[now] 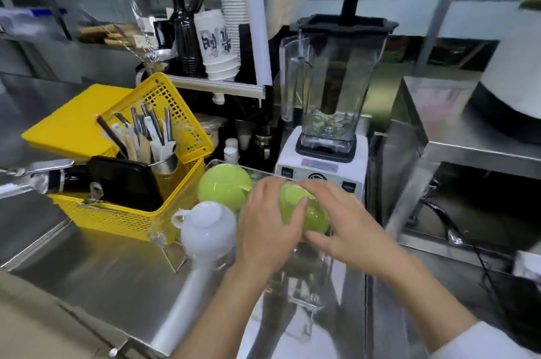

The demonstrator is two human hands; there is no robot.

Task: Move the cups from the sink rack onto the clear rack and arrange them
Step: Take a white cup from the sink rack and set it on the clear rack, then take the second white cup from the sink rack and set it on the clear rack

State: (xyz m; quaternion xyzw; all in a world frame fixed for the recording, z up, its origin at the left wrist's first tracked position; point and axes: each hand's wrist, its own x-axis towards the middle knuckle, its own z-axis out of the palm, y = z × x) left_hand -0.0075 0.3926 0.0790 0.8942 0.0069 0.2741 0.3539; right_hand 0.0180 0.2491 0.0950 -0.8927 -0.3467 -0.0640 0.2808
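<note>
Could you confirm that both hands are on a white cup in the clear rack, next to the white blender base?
Not quite: the head view shows the left hand and right hand on an upturned green cup, in the clear plastic rack beside the white blender base.

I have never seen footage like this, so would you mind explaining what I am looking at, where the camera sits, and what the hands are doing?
There is only one picture, taken by a wide-angle camera worn on a person's head, looking forward and down at a steel counter. No machine is working here: the two bare hands belong to that person. The left hand and right hand together hold a green cup, upside down, over a clear rack. A second green cup and a white cup sit upside down on that rack. To the left is a yellow basket with utensils in it, and behind the hands stands a blender.
</note>
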